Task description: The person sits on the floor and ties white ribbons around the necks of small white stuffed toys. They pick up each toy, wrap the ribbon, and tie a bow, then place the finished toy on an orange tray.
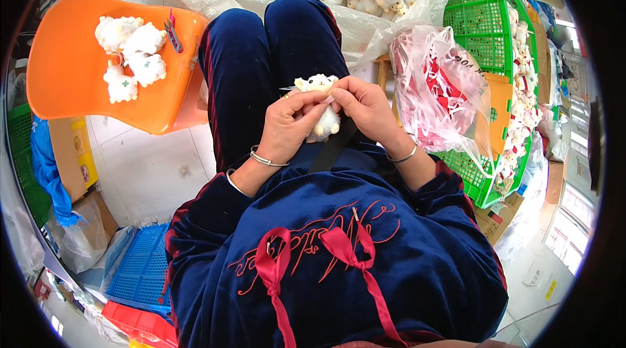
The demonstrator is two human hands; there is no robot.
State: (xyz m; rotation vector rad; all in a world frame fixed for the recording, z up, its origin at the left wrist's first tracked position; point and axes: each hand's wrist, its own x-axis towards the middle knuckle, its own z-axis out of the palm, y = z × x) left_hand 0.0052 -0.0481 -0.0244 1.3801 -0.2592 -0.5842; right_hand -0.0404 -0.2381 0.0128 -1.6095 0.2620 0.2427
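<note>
Pinching at the neck of a white plush toy (316, 84), the left hand (293, 121) and the right hand (365, 106) are both nearly closed, thumbs and forefingers meeting in front of the toy. A narrow pale strip (330, 99) shows at the fingertips; its ends are hidden.

Markings: red cursive embroidery (313, 247) crosses the chest of the navy velvet top (404, 270), partly covered by red ribbon ties (352, 253). Dark printed letters appear on a clear plastic bag (424, 54) at the right, which contains pink and red strips. A yellow label (551, 290) and dark print mark white packaging (536, 276) at the lower right. Small green marks show on the toys (134, 54) grouped on the orange chair (65, 80).

Location and appearance: the plush toy is above the wearer's lap, between the hands, head pointing away from the wearer. Its face is turned up, cream-toned, with dark eyes and ears to both sides. The fluffy white body shows below the fingers, with a small rounded limb; the middle is covered by the hands.
</note>
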